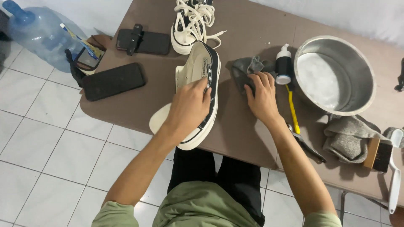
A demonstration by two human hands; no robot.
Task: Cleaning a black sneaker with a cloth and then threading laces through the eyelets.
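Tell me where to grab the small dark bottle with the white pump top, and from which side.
Grip the small dark bottle around its dark middle, fingers coming from the near side. It stands upright; the metal basin crowds its right and the grey cloth under the right hand lies to its left.

Bare tabletop (248,126) between shoe (198,88) and yellow-handled brush (293,111); bottle (283,64), basin (334,75) beyond.

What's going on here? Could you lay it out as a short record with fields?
Left hand: grips a black-and-white sneaker at the table edge
Right hand: presses a grey cloth
Beside the cloth: small pump bottle, metal basin
Far side: second sneaker, laced
Right edge: brush, grey towel
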